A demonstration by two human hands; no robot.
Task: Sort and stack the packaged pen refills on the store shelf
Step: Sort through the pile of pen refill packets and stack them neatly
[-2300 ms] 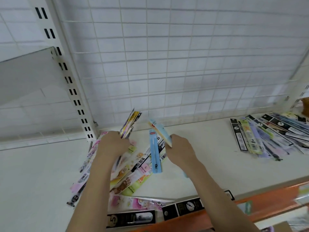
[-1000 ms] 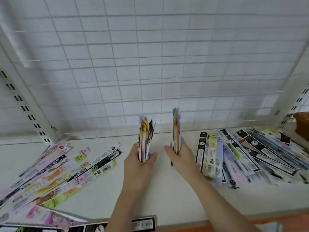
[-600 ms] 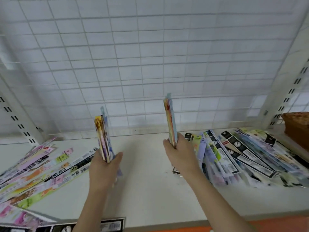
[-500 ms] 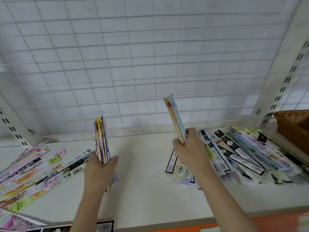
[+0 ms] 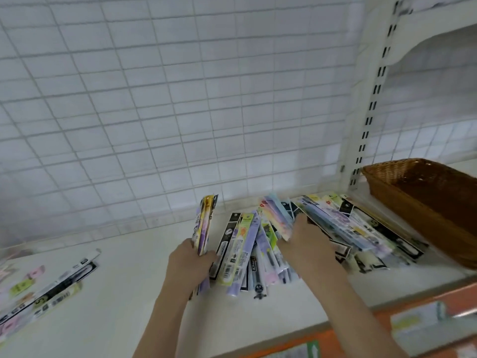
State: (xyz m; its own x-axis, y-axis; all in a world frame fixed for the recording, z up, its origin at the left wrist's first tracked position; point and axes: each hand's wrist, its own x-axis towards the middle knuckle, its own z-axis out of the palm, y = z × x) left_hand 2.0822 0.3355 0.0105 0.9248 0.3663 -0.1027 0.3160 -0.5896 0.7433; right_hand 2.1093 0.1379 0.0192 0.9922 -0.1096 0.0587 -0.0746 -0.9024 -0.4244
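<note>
My left hand [image 5: 189, 264] grips a small upright bundle of refill packs [image 5: 204, 223] in yellow and purple, just left of the right-hand pile. My right hand [image 5: 305, 245] holds a few pastel refill packs [image 5: 277, 218], tilted and lowered onto that pile [image 5: 361, 233]. The pile fans across the white shelf [image 5: 124, 301], mixing black, lilac, green and blue packs. A second spread of refill packs [image 5: 46, 290] lies at the far left, partly cut off by the frame edge.
A brown wicker basket [image 5: 423, 202] stands at the right end of the shelf, close to the pile. A white wire grid [image 5: 180, 112] backs the shelf, with a slotted upright [image 5: 369, 120] at right. An orange price rail [image 5: 387, 324] runs along the front edge.
My view has swung right. My right hand has tipped its packs down onto the right-hand pile. My left hand has moved right with its bundle, up beside that pile.
</note>
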